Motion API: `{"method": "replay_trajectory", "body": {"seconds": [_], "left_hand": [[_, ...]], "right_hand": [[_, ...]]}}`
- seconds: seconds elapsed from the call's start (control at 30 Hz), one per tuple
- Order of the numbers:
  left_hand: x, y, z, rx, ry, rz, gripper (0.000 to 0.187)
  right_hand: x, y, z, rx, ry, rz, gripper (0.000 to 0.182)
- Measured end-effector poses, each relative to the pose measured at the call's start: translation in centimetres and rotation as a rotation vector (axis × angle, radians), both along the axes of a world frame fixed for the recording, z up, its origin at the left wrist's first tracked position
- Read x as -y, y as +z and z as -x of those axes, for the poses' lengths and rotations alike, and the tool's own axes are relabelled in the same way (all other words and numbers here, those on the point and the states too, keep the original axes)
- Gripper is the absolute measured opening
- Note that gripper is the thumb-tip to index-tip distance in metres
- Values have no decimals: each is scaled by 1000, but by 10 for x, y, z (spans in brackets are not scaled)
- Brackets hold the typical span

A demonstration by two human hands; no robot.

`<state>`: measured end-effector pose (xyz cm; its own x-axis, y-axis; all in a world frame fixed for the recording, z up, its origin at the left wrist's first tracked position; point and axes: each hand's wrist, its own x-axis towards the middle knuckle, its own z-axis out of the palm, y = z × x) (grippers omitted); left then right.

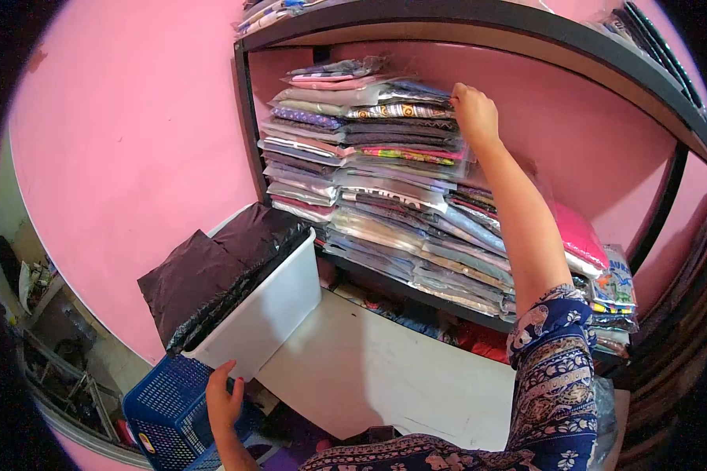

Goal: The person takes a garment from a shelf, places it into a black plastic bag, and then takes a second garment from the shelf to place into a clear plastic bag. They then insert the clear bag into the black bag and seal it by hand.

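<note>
My right hand (477,116) reaches up to the shelf. Its fingers are pinched at the right edge of a plastic-bagged garment (416,90) on top of the middle stack. Below that packet lie more folded garments in clear bags, one with an orange, black and white pattern (401,111). Low on the left, my left hand (225,396) holds nothing, its fingers apart. It is beside the white bin (279,302) and above the blue basket (169,412). Black plastic packages (192,279) fill the bin and stick out over its rim.
A black-framed shelf (479,17) spans the pink wall, with more packets on its top board. A bright pink package (580,235) lies at the stacks' right. The white tabletop (385,361) stretches below the shelf. Dark hanging cloth (675,337) borders the right side.
</note>
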<state>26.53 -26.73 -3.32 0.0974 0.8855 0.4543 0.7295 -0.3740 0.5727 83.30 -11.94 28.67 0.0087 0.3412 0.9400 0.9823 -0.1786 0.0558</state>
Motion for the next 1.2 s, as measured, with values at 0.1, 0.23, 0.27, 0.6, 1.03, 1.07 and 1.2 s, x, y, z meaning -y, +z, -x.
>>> {"method": "replay_trajectory", "body": {"seconds": [0.1, 0.23, 0.27, 0.6, 1.03, 1.07, 1.2], "left_hand": [[-7, 0, -6, -10, -20, -11, 36], [-11, 6, -14, 6, -45, -18, 35], [-14, 7, -16, 26, -70, -18, 34], [-39, 0, -55, 139, -313, -17, 32], [-51, -98, -204, 1009, -791, 1189, 45], [-45, -114, -211, 1094, -795, 1345, 48], [-19, -221, -207, 599, -1075, 1082, 49]], "right_hand": [[10, -2, -9, -40, -30, -21, 6], [26, -4, -39, -154, -40, -125, 8], [29, -5, -48, -182, -46, -187, 9], [110, -66, -78, -472, 447, -516, 10], [287, -363, 96, -866, 721, 6, 7], [301, -399, 111, -946, 725, 71, 8], [369, -507, 162, -1245, 762, 617, 3]]}}
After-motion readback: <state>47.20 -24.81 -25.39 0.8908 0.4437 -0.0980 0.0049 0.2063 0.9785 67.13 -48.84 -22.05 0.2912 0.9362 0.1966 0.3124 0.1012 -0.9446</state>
